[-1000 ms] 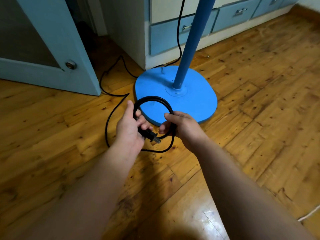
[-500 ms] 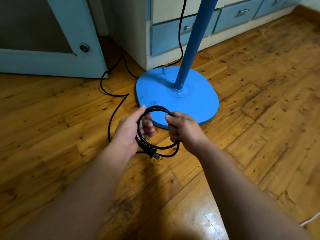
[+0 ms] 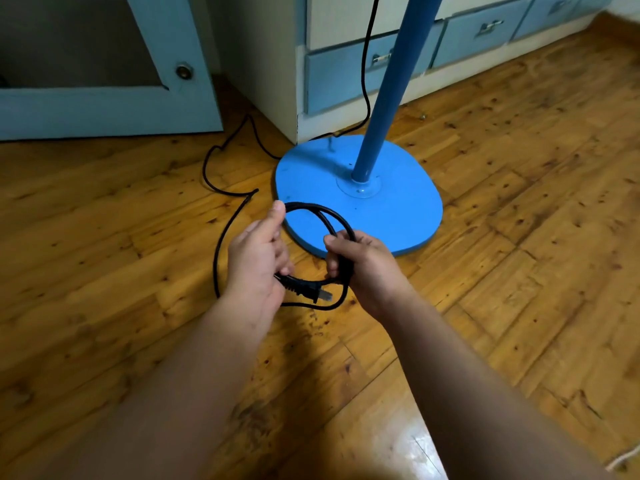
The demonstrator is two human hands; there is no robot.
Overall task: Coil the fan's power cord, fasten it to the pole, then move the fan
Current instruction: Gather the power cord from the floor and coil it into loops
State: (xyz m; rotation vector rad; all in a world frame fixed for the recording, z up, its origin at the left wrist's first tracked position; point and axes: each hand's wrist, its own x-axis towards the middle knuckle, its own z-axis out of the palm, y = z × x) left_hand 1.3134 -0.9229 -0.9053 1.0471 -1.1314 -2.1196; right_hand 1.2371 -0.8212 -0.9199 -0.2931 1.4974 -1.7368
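Note:
The fan's blue pole (image 3: 391, 88) rises from a flat blue base (image 3: 398, 216) on the wooden floor; the fan head is out of view. A black power cord (image 3: 221, 237) trails over the floor from behind the base and ends in a small coil (image 3: 311, 207) held just in front of the base. My left hand (image 3: 258, 258) grips the coil's left side, with the plug (image 3: 304, 289) sticking out below its fingers. My right hand (image 3: 363, 268) is closed around the coil's right side.
A pale blue door (image 3: 104, 109) stands at the upper left. A cabinet with blue drawers (image 3: 346, 77) runs behind the fan. Wooden floor (image 3: 519, 271) stretches to the right. A light string end (image 3: 623, 462) lies at the bottom right corner.
Both hands have kept hold of the coil and turned it slightly; the plug now points right below the left hand. The camera view shifted a little to the left.

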